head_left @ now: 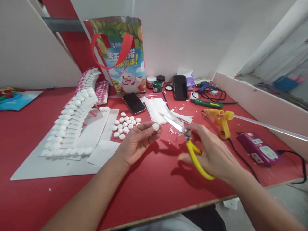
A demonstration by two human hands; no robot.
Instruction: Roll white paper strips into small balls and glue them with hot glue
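Between thumb and fingertips, my left hand (141,138) pinches a small round white piece (156,127) above the red table. My right hand (211,150) holds yellow-handled scissors (196,160), their blades apart and pointing up and left toward the white piece without touching it. Several similar white pieces (125,124) lie grouped on the table behind my left hand. To their left stands a curved white model (77,128) edged with rows of rounded white pieces, resting on a white board (33,163). Small white scraps (172,130) are scattered beyond the scissors.
A yellow glue gun (220,118) and a purple power strip (258,149) with cords sit at right. Behind are two phones (134,103), white paper (156,109), paint jars (157,86), a green-handled tool (208,103) and a colourful bag (127,61). A pink-dotted piece (102,91) stands at back left.
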